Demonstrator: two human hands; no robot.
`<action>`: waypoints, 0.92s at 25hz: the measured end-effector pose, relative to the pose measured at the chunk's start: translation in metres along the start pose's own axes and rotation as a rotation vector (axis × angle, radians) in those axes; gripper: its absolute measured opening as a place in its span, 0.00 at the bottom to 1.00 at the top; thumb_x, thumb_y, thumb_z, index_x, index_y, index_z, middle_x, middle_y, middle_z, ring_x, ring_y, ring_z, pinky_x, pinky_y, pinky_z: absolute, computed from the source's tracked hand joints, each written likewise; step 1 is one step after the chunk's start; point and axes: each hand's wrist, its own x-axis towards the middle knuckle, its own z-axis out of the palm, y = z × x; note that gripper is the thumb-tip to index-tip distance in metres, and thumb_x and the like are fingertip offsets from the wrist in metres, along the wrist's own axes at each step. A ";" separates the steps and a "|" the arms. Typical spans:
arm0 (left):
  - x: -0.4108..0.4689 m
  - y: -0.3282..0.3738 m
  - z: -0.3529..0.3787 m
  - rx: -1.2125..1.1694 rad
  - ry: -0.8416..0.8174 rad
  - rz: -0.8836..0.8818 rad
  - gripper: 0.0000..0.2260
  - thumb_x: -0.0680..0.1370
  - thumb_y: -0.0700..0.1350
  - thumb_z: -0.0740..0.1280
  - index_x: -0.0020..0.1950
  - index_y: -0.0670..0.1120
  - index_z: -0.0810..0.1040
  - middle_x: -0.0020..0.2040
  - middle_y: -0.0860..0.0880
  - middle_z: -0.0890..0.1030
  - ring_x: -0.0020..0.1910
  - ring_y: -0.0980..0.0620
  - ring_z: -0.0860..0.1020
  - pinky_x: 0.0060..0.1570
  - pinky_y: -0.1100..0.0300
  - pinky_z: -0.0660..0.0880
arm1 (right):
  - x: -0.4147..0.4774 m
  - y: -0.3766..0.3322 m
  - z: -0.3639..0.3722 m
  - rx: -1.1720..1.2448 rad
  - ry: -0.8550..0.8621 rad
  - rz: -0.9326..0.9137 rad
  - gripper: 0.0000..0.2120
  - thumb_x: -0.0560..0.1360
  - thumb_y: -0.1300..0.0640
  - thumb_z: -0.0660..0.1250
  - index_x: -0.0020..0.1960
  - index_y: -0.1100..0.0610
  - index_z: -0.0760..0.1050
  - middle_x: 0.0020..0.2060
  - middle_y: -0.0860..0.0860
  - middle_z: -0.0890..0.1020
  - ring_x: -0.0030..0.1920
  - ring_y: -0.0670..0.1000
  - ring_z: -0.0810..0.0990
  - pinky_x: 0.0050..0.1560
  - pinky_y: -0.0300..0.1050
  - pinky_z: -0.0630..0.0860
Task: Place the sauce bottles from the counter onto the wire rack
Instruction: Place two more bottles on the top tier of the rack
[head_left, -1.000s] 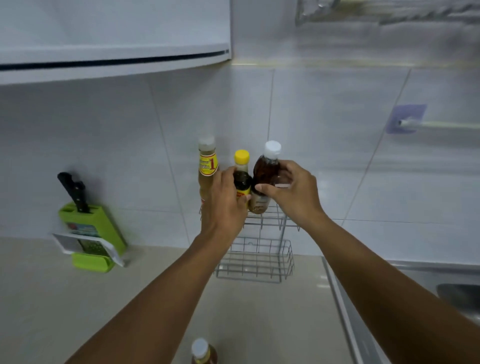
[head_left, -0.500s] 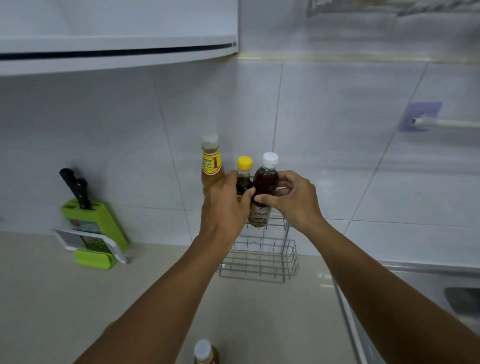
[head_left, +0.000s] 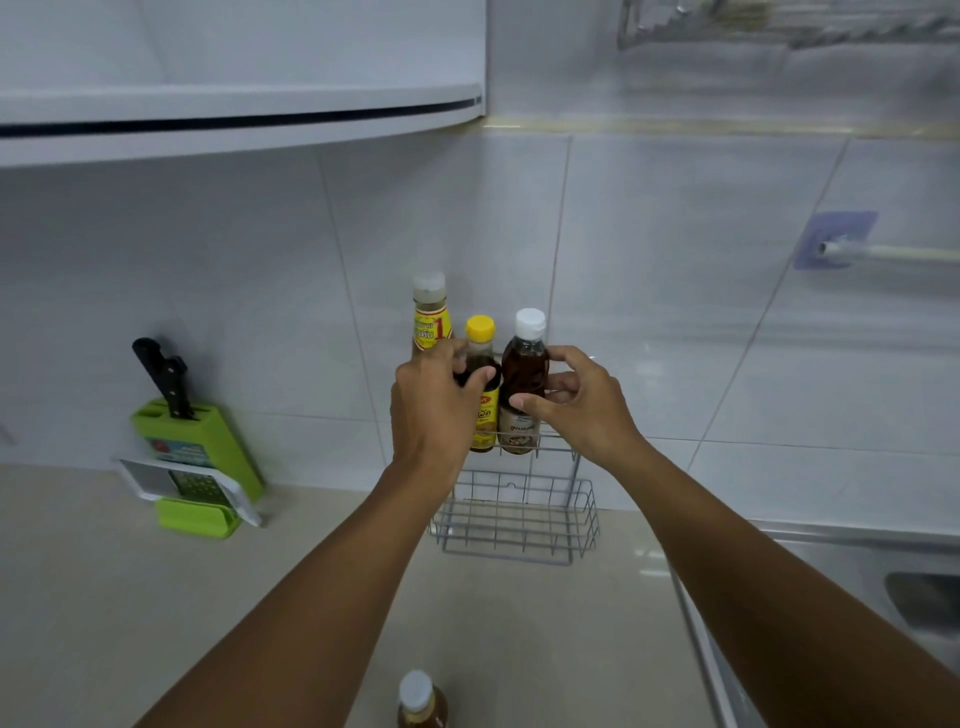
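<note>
Three bottles are standing upright in a row on the top tier of the rack (head_left: 519, 514), which is sitting on the counter (head_left: 156, 597) against the tiled wall (head_left: 675, 312). Nearest the rack's left end is the tall bottle (head_left: 430, 322) with a clear cap and yellow label. Just beside it is the yellow-cap bottle (head_left: 482, 395), dark with a yellow label. At the rack's right end of the row is the white-cap bottle (head_left: 524, 384), holding brown sauce.

The left hand (head_left: 434, 410) is wrapping around the yellow-cap bottle, thumb across its shoulder and fingers clamped on it, while covering the lower part of the tall bottle. The right hand (head_left: 576, 405) is gripping the white-cap bottle, thumb on the front at the label's top edge and fingers curled round its far side. Both bottles are resting with their bases at the top tier's wire.

The rack's lower tier is sitting bare of bottles. In front of the rack, at the picture's bottom edge, a fourth bottle (head_left: 420, 699) with a white cap is standing on the counter. Well to the left of the rack, a green knife block (head_left: 208, 452) is holding a black-handled knife (head_left: 163, 376), with a grater (head_left: 192, 488) leaning at its front. To the right of the rack, a steel sink (head_left: 883, 597) is adjoining the counter.
</note>
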 end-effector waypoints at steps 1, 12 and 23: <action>0.000 0.000 0.000 -0.023 -0.001 -0.022 0.16 0.73 0.51 0.76 0.59 0.50 0.81 0.47 0.50 0.84 0.45 0.49 0.83 0.47 0.49 0.82 | 0.000 0.001 0.000 -0.006 0.001 0.006 0.27 0.68 0.53 0.83 0.65 0.50 0.77 0.48 0.47 0.88 0.43 0.40 0.88 0.39 0.32 0.83; -0.010 -0.034 -0.050 -0.138 -0.257 0.062 0.07 0.76 0.43 0.71 0.53 0.51 0.82 0.42 0.54 0.84 0.40 0.59 0.82 0.42 0.68 0.80 | -0.025 -0.005 0.014 -0.027 0.110 0.086 0.36 0.68 0.51 0.82 0.72 0.51 0.71 0.64 0.48 0.79 0.59 0.49 0.81 0.58 0.48 0.81; -0.053 -0.199 -0.184 0.025 -0.883 -0.419 0.17 0.80 0.25 0.53 0.64 0.33 0.75 0.45 0.42 0.76 0.41 0.47 0.71 0.34 0.64 0.69 | -0.152 -0.064 0.157 -0.239 -0.213 -0.323 0.13 0.72 0.61 0.71 0.57 0.54 0.79 0.48 0.50 0.79 0.43 0.46 0.77 0.44 0.40 0.75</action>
